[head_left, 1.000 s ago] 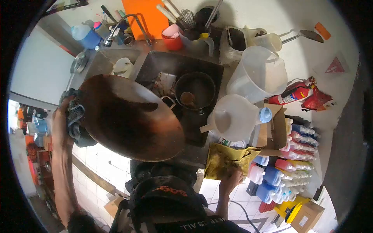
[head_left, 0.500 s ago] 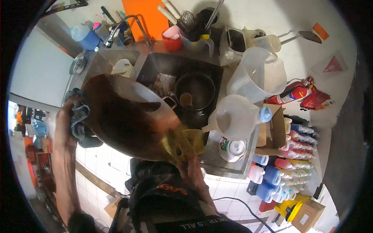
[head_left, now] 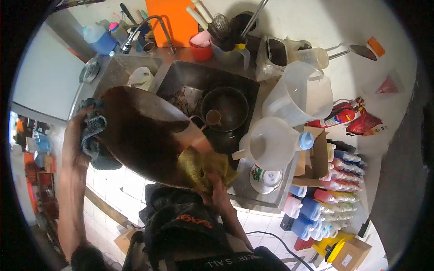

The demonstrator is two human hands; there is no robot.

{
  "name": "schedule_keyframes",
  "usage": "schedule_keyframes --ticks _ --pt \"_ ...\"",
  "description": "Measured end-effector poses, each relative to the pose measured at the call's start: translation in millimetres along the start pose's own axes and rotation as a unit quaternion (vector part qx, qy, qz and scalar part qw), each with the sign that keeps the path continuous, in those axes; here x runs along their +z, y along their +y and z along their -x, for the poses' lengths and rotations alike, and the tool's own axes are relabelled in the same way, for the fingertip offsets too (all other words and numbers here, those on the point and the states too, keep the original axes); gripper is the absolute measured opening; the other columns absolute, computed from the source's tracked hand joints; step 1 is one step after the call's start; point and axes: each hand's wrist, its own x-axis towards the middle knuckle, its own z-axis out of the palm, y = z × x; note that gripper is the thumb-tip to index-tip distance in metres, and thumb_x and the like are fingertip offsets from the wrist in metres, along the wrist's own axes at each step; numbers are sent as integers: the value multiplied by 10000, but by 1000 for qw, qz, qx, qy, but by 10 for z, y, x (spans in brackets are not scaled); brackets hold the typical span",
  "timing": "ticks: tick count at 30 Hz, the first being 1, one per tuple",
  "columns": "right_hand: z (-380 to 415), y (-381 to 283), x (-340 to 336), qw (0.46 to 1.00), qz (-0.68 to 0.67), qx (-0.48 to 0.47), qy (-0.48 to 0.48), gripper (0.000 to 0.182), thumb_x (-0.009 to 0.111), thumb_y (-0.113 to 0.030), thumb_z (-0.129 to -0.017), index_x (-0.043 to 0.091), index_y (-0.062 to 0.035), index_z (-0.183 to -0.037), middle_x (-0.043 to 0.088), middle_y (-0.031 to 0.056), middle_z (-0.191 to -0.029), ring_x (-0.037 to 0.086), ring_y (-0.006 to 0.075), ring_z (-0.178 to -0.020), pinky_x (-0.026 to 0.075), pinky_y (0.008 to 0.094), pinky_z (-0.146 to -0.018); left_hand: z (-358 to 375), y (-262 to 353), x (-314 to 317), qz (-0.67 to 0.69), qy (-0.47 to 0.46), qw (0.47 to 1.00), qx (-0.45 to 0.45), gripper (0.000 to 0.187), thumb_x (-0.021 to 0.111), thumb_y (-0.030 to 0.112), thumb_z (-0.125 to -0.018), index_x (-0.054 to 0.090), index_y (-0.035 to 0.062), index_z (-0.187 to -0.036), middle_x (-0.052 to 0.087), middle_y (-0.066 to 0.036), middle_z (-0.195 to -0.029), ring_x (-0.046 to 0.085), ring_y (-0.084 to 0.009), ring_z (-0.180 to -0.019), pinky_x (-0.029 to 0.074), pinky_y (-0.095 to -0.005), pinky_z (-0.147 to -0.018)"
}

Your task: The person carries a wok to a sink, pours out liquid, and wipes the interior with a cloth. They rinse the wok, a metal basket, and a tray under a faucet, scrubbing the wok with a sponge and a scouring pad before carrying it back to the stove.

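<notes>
A large wok, dark inside with a lighter band, is held tilted over the front of the sink. My left hand grips its left rim through a dark grey-green cloth. Against the wok's lower right inner side, my right hand presses a yellow cloth; its fingers are partly covered by the cloth. Behind the wok, the sink basin holds a dark round pan with a small brown cup in it.
Right of the basin are a translucent pitcher, a white funnel-like container and a patterned bowl. A curved faucet rises behind. Coloured jugs and a cardboard box stand at right, below a fire extinguisher.
My right hand and the yellow cloth have moved slightly left along the wok's inner surface. The left hand still grips the rim, and the view has shifted a little.
</notes>
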Motion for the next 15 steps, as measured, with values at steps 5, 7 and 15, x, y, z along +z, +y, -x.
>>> schedule_keyframes --ticks 5,7,15 --pt "8 -71 -23 953 79 -291 15 598 572 -27 -904 294 -37 -1434 424 282 -1392 454 442 -1264 379 470 -1046 206 107 204 38 48 998 -3 188 624 241 -903 645 91 -1015 658 -1 -824 627 -90 -677 481 -232 -545" --pt "4 13 57 958 97 -267 35 574 567 -32 -913 299 -25 -1420 444 280 -1361 467 439 -1230 382 459 -1032 198 103 121 8 10 1000 19 184 617 231 -908 643 81 -1013 664 -12 -838 641 -105 -702 490 -239 -554" --pt "-315 141 199 968 -37 -232 92 389 434 -53 -973 373 19 -1350 444 193 -1282 453 277 -1168 351 379 -1019 93 60 562 2 28 1000 9 221 633 207 -893 639 30 -1025 669 -57 -816 647 -147 -644 508 -278 -559"
